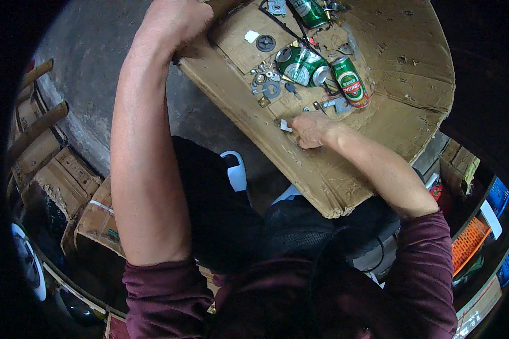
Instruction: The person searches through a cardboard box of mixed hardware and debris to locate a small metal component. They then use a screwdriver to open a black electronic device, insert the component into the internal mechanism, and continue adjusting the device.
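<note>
An old brown cardboard box [300, 169] lies in front of the person, with its near corner just above the dark trousers [220, 209]. The left hand [182, 21] is curled at the left corner of the box; its fingers are partly cut off by the upper border of the view, so I cannot tell how firmly they close on the cardboard.

The right hand [312, 130] is inside the box, near the middle of its near-left edge, and its fingers are bent downward. A small white scrap [285, 125] is directly at the fingertips, but I cannot tell whether they pinch it or only touch beside it.

Beyond this hand, toward the right wall of the box, there is a green can with a red band [350, 82], leaning at a slant, and a grey metal bracket [340, 104] is close to its lower end. A crushed green can [301, 66] lies in the middle, and another green can [310, 12] is toward the far edge. A black strip [283, 27] passes between these two.

Nearer to the left edge are a grey ring [271, 89], several small metal pieces [263, 74], a dark round disc [266, 43] and, beside the disc, a white piece [251, 37].
</note>
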Motion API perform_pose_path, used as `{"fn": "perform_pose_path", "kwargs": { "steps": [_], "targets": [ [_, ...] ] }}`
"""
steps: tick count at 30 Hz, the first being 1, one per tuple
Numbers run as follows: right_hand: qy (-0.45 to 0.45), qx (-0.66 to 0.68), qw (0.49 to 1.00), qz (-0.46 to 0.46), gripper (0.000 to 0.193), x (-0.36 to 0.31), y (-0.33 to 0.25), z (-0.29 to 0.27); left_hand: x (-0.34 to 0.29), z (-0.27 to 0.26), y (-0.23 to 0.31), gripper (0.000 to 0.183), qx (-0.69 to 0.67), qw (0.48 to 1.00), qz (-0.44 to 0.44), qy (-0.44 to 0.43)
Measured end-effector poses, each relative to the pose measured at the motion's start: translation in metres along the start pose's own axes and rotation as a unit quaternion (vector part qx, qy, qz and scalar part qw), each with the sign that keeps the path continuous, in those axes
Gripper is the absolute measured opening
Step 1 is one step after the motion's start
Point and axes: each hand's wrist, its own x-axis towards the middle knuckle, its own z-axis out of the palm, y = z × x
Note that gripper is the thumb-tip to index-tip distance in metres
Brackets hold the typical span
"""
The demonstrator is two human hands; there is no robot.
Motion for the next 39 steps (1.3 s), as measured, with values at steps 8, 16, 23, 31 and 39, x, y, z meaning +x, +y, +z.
{"fn": "perform_pose_path", "kwargs": {
  "steps": [8, 16, 23, 31, 39],
  "targets": [
    [0.350, 0.063, 0.933, 0.064, 0.032, 0.035, 0.009, -0.043, 0.018, 0.018, -0.024, 0.047, 0.003, 0.998, 0.053, 0.035],
    [0.351, 0.165, 0.883, 0.264, 0.085, 0.041, 0.070, -0.049, 0.018, 0.025, -0.027, 0.044, -0.034, 0.999, 0.007, 0.041],
    [0.180, 0.152, 0.954, 0.183, 0.046, 0.046, 0.049, -0.037, 0.019, 0.020, -0.016, 0.045, -0.028, 0.999, -0.031, 0.026],
    [0.162, 0.063, 0.980, 0.094, 0.032, 0.037, 0.035, -0.038, 0.025, 0.013, -0.029, 0.038, -0.091, 0.994, -0.032, 0.047],
    [0.067, 0.024, 0.991, 0.113, 0.031, 0.032, 0.029, -0.047, 0.029, 0.012, -0.028, 0.040, -0.066, 0.986, -0.117, 0.096]
  ]
}}
